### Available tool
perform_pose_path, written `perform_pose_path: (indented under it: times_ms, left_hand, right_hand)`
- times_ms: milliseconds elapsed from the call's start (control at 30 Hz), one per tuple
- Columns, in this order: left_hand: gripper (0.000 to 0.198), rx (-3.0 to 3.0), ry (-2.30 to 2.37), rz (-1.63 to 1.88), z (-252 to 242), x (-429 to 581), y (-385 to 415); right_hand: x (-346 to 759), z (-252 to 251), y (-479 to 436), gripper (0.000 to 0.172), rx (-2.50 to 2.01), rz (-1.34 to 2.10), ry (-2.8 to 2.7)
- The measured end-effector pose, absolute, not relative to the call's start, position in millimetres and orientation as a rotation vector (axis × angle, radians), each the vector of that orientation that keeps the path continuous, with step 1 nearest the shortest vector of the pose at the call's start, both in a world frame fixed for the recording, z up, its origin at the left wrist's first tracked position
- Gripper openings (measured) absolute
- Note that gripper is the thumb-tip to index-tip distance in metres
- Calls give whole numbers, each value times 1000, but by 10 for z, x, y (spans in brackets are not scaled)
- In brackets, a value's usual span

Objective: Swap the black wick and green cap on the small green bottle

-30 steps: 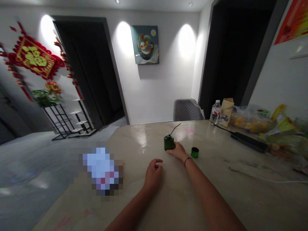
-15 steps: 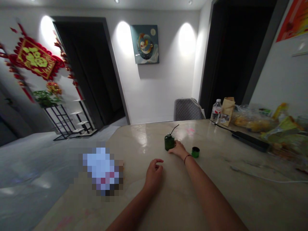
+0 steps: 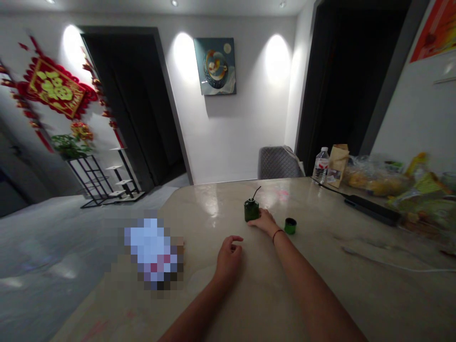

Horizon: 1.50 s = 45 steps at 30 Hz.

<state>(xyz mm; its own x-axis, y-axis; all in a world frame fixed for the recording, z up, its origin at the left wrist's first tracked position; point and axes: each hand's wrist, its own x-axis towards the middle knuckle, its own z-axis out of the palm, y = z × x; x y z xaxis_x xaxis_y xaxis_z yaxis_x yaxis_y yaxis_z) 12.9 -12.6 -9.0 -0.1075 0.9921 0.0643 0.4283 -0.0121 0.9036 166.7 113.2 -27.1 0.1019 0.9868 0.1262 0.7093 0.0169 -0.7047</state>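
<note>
A small dark green glass bottle (image 3: 251, 212) stands upright on the table, with a thin dark bent stick (image 3: 256, 192) rising from its neck. My right hand (image 3: 263, 221) reaches round the bottle's lower right side, thumb in front and fingers behind. Right of that hand sits a short green cylinder (image 3: 290, 226) with a dark open top, like a cap or cup. My left hand (image 3: 230, 256) rests on the table nearer to me, empty, its fingers loosely curled and apart from the thumb.
On the table (image 3: 199, 289), a pixelated pale object (image 3: 153, 251) lies at left. A water bottle (image 3: 321, 165), paper bag (image 3: 337, 165), black power strip (image 3: 372, 209) and plastic bags of food (image 3: 377, 180) line the right side. A white cable (image 3: 392, 265) crosses there. A grey chair (image 3: 278, 162) stands behind.
The stick's tip has swung slightly left, and the bottle in my right hand looks slightly turned. My left hand stays in place.
</note>
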Motion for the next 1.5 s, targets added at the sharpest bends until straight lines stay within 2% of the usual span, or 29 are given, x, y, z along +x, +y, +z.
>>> perform_pose_path:
  times_ms: [267, 333, 467, 533, 867, 1133, 1400, 1500]
  left_hand:
    - [26, 1483, 1611, 1091, -94, 124, -131]
    - [27, 1471, 1602, 1087, -104, 122, -128]
    - [27, 1451, 1617, 1076, -106, 123, -128]
    - [26, 1458, 1617, 1074, -101, 125, -130]
    - [29, 1521, 1596, 1082, -134, 120, -128]
    - [32, 1545, 1602, 1080, -112, 119, -147]
    - [30, 1545, 1610, 1075, -87, 130, -160]
    - [29, 1551, 1609, 1067, -94, 130, -154]
  right_hand:
    - [1616, -231, 1117, 73, -1870, 501, -1585]
    - [1635, -242, 1134, 69, -1834, 543, -1582]
    - [1679, -264, 1164, 51, -1720, 683, -1594]
    - [1686, -268, 1164, 50, -1703, 705, -1592]
    - [1676, -239, 1074, 82, -1764, 583, -1693]
    - [1708, -271, 1111, 61, -1707, 628, -1639]
    - [1711, -282, 1098, 69, -1684, 652, -1554]
    - [1721, -273, 1098, 62, -1640, 665, -1606]
